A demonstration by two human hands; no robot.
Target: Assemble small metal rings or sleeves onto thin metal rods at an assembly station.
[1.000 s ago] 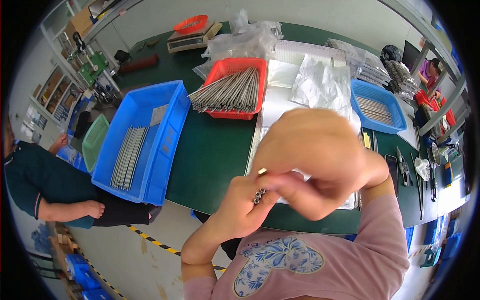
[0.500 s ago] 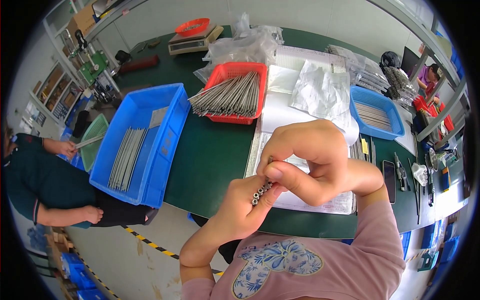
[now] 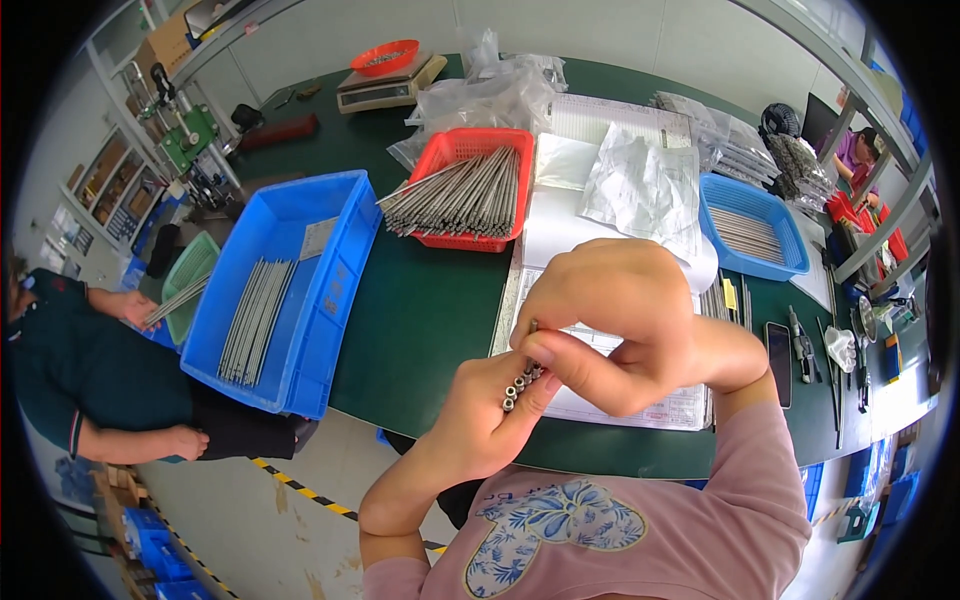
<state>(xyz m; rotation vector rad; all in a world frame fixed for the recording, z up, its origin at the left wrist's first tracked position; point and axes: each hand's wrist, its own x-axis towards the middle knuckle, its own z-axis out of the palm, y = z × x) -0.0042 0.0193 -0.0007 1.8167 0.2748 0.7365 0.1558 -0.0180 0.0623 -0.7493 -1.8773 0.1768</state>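
My left hand point(image 3: 482, 412) is closed around several small metal pieces with round holes, which look like nuts point(image 3: 512, 392); they sit in a row between its thumb and curled fingers. Against it, my right hand point(image 3: 615, 330) pinches thumb to forefinger at a small grey metal piece point(image 3: 534, 327), whose rest is hidden by the fingers. Both hands meet above the front edge of the table, over printed sheets point(image 3: 660, 405). Beyond them, a red basket point(image 3: 430, 160) is heaped with thin metal rods point(image 3: 460, 197).
Left stands a blue bin point(image 3: 345, 260) with rods; beside it a co-worker's hand point(image 3: 135, 308) holds rods over a green basket point(image 3: 190, 265). Right are a light blue basket point(image 3: 790, 262) of rods, a phone point(image 3: 778, 350) and hand tools point(image 3: 800, 340). A scale point(image 3: 380, 93) stands at the back.
My right thumb and fingertips have shifted very slightly left and down against my left hand. At the left, the co-worker's hand has moved a little with its rods.
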